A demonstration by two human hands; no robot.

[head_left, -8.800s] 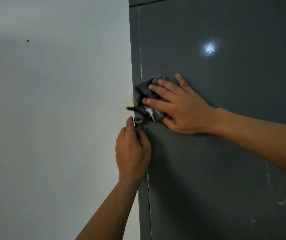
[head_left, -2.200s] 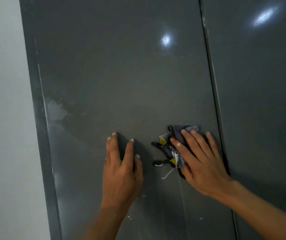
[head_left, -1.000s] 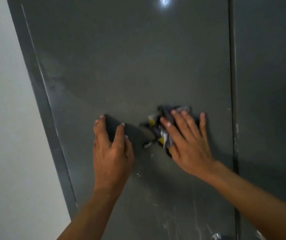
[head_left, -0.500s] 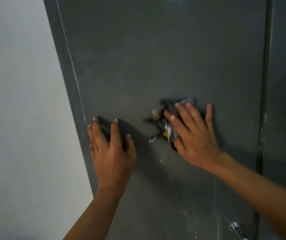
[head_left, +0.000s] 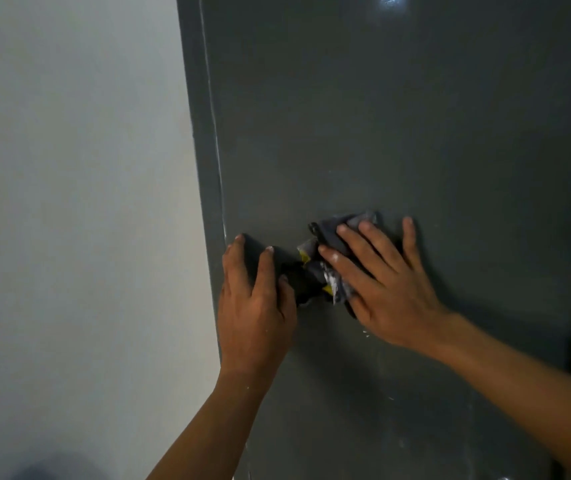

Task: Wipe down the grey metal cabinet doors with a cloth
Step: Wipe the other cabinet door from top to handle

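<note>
Mid-wipe: the right hand, fingers spread flat, presses the cloth against the grey door. The left hand braces beside it, fingers seemingly straight. The next move is probably a sweep down over the pale specks.

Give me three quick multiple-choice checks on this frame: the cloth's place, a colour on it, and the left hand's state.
1. Where is the cloth?
A) pressed to the cabinet door under the right hand
B) tucked in a pocket
C) dropped on the floor

2. Which bright colour shows in the cloth's folds?
A) red
B) yellow
C) green

3. How is the left hand?
A) clenched in a fist
B) flat on the door, fingers straight
C) gripping a handle

Answers:
1 A: the right hand's straight fingers cover it against the door.
2 B: yellow patches peek out at its left side.
3 B: its fingers lie on the door near the left edge, holding nothing.
</note>
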